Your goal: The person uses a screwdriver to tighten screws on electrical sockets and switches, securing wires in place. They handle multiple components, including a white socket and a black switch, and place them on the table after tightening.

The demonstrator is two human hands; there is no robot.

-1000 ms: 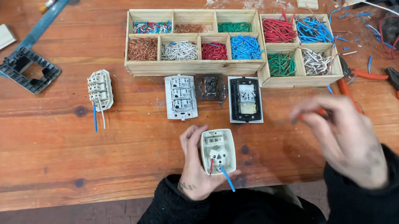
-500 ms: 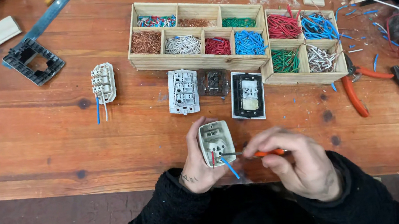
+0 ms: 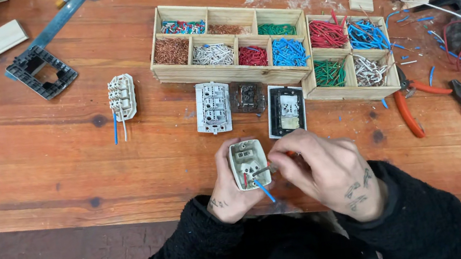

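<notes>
Left hand (image 3: 228,190) holding socket module (image 3: 249,164) (blue wire trailing), right hand (image 3: 325,170) touching it

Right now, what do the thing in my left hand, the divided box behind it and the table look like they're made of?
The socket in the left hand looks like cream moulded plastic, slightly glossy, with metal screw terminals. The divided box seems to be pale unfinished wood, with visible grain and raw edges. The table looks like reddish stained wood planks with dark knots.
</notes>
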